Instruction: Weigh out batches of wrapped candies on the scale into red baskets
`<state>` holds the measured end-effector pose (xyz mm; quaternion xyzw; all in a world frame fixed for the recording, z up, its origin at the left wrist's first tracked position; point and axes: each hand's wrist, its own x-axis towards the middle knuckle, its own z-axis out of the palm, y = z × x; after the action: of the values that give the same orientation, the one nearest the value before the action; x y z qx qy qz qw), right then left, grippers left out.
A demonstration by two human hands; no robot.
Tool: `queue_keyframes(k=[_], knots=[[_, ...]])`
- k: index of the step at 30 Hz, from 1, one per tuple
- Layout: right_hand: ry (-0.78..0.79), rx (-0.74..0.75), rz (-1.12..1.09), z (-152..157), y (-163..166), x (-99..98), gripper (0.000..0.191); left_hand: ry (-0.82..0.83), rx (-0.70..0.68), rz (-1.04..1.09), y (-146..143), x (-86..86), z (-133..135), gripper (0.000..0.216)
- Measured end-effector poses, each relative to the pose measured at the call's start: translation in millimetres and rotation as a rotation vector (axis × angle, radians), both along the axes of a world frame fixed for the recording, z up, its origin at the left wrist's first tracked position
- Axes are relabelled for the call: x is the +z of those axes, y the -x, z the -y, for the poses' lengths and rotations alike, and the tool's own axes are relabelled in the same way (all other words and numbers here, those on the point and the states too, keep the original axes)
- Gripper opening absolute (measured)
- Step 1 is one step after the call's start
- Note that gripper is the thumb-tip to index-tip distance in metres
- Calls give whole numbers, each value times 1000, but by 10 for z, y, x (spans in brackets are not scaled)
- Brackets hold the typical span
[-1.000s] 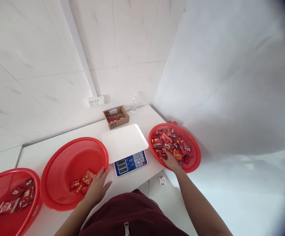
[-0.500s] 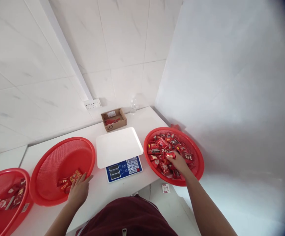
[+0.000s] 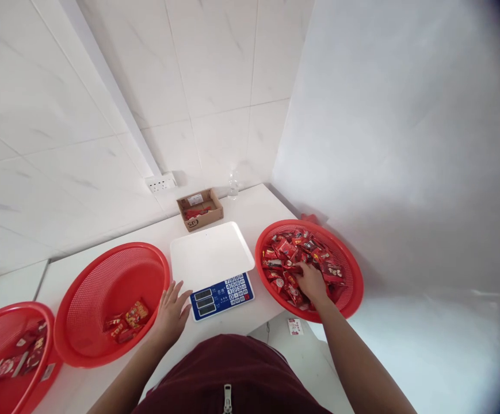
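My left hand (image 3: 173, 313) is open, its fingers spread above the white table between the middle red basket (image 3: 81, 287) and the blue keypad of the weighing scale (image 3: 221, 296). That basket holds a few red and yellow candy packets (image 3: 136, 314). On the right, my right hand (image 3: 311, 282) reaches down into another red basket (image 3: 353, 287), which is heaped with small red candy packets (image 3: 286, 248). Its fingers are closed on a red candy packet (image 3: 293, 269), partly hidden by the fingertips. The scale's white pan (image 3: 209, 250) bears nothing.
A third red basket (image 3: 45, 345) with several packets stands at the far left. Behind the scale are a small cardboard box (image 3: 204, 220) with red packets and a clear plastic bottle (image 3: 233, 185). A socket strip (image 3: 161, 182) is on the tiled wall. A white wall rises at the right.
My left hand has left the middle basket's rim and moved right towards the scale, fingers spreading. My right hand's fingers have shifted among the packets; the shiny packet held earlier no longer shows there.
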<state>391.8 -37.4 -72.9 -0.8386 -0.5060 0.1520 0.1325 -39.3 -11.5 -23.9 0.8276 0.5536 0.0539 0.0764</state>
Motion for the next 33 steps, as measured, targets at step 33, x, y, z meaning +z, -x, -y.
queue_keyframes(k=[33], knots=[[-383,-509,-1215,-13,112,403,33,36,-122,113,-125,-130,184,34]])
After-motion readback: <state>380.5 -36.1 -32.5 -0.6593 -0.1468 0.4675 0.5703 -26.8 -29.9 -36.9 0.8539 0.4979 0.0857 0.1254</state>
